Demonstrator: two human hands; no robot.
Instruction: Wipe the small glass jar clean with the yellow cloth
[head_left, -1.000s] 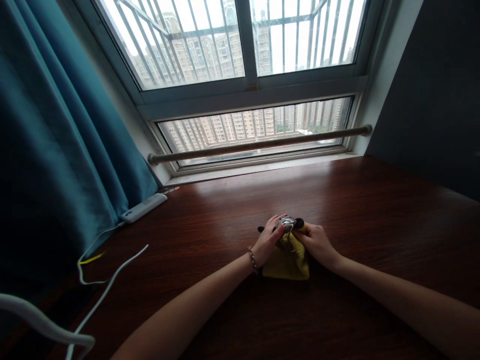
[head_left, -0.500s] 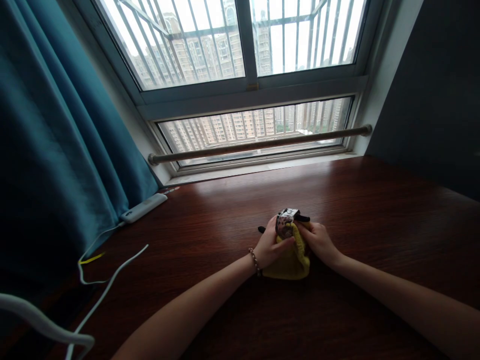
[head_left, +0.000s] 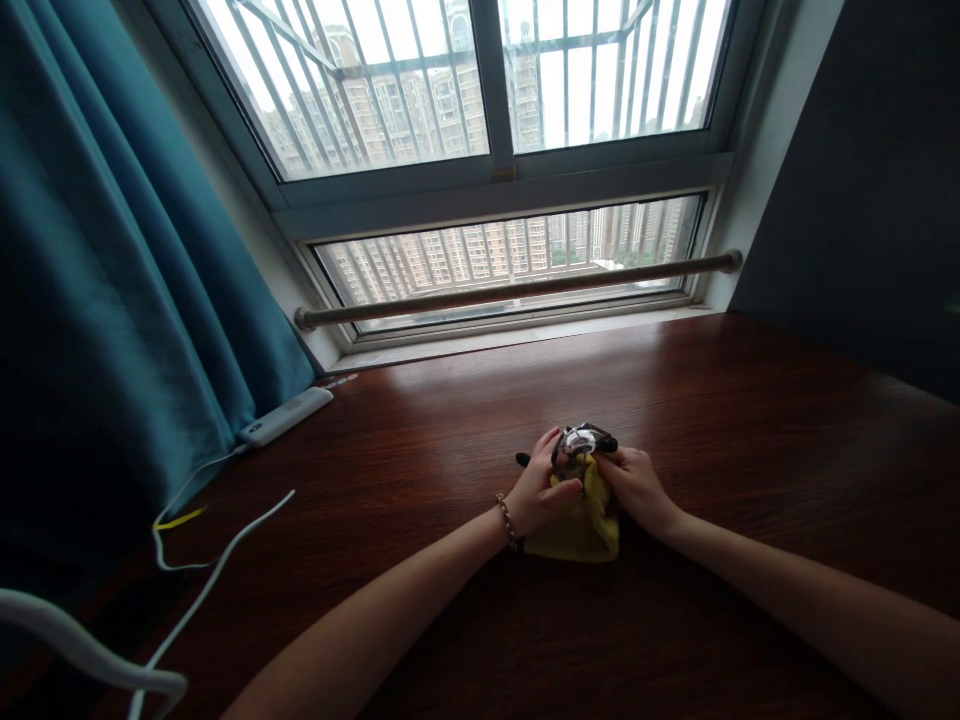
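A shiny, partly see-through object (head_left: 579, 440) with dark edges is held just above the wooden table, and its exact kind is unclear. My left hand (head_left: 541, 488) wraps round its left side, thumb across the front. A black tip (head_left: 523, 459) juts out past those fingers, and another black part shows at the upper right. Against the object's lower front lies a yellow cloth (head_left: 577, 530), hanging down between my hands. My right hand (head_left: 634, 485) pinches the cloth at the object's right side; its fingertips are partly hidden in the folds.
The dark reddish wooden table (head_left: 420, 420) reaches to a barred window with a rail (head_left: 525, 290). At left, a white power strip (head_left: 289, 416) lies beside the blue curtain (head_left: 187, 300). White cables (head_left: 217, 580) and a yellow strip (head_left: 180, 518) are near it.
The object has turned slightly, so a rounded, clear bright surface faces up where a flatter glare was. The cloth's top fold sits a little lower. Both hands keep nearly the same place.
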